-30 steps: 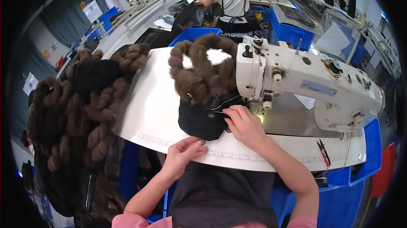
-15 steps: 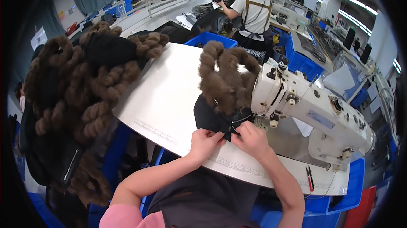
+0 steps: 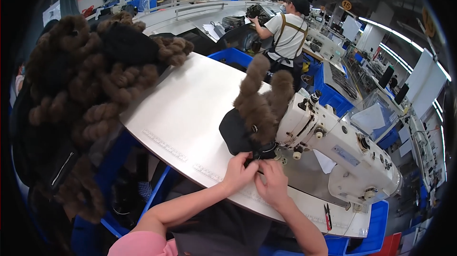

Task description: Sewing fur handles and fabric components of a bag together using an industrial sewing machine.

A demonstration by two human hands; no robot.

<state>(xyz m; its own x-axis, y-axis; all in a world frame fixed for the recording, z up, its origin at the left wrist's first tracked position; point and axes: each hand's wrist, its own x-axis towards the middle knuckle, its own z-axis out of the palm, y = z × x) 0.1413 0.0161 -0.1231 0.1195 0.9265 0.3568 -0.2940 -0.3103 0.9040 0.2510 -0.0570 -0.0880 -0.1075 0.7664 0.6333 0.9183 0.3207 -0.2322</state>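
The left hand pinches the near edge of the black pouch; the right hand meets it, fingers curled, though whether they grip cloth is hidden. The pouch lies at 12 o'clock on the white table, its brown furry trim pointing away, seemingly leaving that edge free. At 2 o'clock stands the sewing machine, its head just beside the pouch. Snips lie at 4, probably for easy reach; a furry heap sits at 10, likely clear of the elbows.
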